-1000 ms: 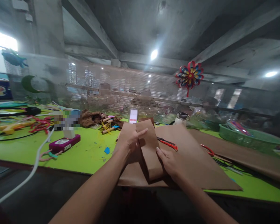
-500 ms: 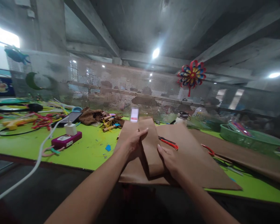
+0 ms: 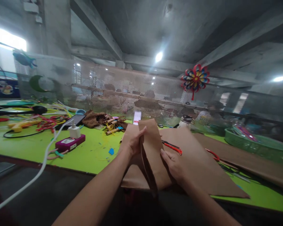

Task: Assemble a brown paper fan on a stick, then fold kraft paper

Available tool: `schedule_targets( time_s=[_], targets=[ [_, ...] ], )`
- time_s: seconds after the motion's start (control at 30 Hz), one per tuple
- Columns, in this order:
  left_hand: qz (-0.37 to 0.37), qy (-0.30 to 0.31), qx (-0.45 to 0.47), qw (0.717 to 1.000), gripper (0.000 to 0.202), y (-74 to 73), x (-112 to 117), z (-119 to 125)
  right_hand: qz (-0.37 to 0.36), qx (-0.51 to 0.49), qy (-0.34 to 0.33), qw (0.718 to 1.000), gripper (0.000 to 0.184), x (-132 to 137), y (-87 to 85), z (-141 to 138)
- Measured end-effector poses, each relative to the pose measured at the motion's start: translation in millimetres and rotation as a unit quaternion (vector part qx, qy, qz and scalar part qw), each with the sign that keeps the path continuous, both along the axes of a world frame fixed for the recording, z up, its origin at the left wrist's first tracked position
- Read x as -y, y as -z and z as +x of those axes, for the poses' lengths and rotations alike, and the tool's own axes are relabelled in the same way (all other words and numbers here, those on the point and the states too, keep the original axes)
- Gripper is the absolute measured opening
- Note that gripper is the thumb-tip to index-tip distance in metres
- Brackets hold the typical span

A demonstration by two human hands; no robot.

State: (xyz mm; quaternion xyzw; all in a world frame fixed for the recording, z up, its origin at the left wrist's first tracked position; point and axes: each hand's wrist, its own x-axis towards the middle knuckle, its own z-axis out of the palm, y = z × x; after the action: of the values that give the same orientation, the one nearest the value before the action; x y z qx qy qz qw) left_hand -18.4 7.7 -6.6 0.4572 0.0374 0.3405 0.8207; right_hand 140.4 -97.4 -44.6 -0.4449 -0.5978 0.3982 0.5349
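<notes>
Both hands hold a folded strip of brown paper (image 3: 153, 147), raised at a slant above the table's front edge. My left hand (image 3: 135, 142) pinches its left edge, thumb pointing up along it. On the right side, my right hand (image 3: 174, 164) grips it with the thumb on the face and the fingers hidden behind. The strip's layers part at the lower left. Beneath lies a large brown paper sheet (image 3: 198, 163), slightly past the table's front edge. A utility knife (image 3: 173, 147) with an orange-red handle rests on the sheet, just beyond my right hand.
Red-handled scissors (image 3: 212, 154) lie right of the sheet. A green basket (image 3: 257, 146) stands at the far right. On the green table (image 3: 89, 157) are a purple power strip (image 3: 69, 143), a white cable (image 3: 43, 163), small rolls (image 3: 112, 131) and a propped phone (image 3: 137, 116).
The folded strip has tilted more upright, and its lower end now hangs past the table edge with its layers spread. Both hands keep their hold. The camera view has shifted slightly.
</notes>
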Motion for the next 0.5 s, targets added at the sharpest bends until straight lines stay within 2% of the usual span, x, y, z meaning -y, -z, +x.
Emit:
schedule_targets(
  time_s=[0.1,0.2,0.3,0.37,0.5],
  targets=[
    [-0.012,0.024,-0.004,1.0,0.064,8.2,-1.1,3.7,0.002,-0.05,-0.021,0.999,0.042,-2.4,4.0,3.1],
    [-0.021,0.019,-0.038,0.999,0.062,13.5,-3.2,5.4,-0.016,-0.094,-0.042,0.995,0.039,-2.3,4.0,3.5],
    [-0.036,-0.035,-0.055,0.997,0.046,12.4,-3.7,5.6,-0.032,-0.11,-0.034,0.993,0.038,-2.5,2.6,3.4],
    [-0.037,-0.086,-0.031,0.995,0.038,8.7,-3.3,5.8,-0.018,-0.117,-0.017,0.993,0.039,-3.8,2.8,4.8],
    [-0.025,-0.151,0.028,0.988,0.036,1.0,-3.7,6.5,0.006,-0.143,0.024,0.989,0.04,-7.1,5.9,10.9]
  ],
)
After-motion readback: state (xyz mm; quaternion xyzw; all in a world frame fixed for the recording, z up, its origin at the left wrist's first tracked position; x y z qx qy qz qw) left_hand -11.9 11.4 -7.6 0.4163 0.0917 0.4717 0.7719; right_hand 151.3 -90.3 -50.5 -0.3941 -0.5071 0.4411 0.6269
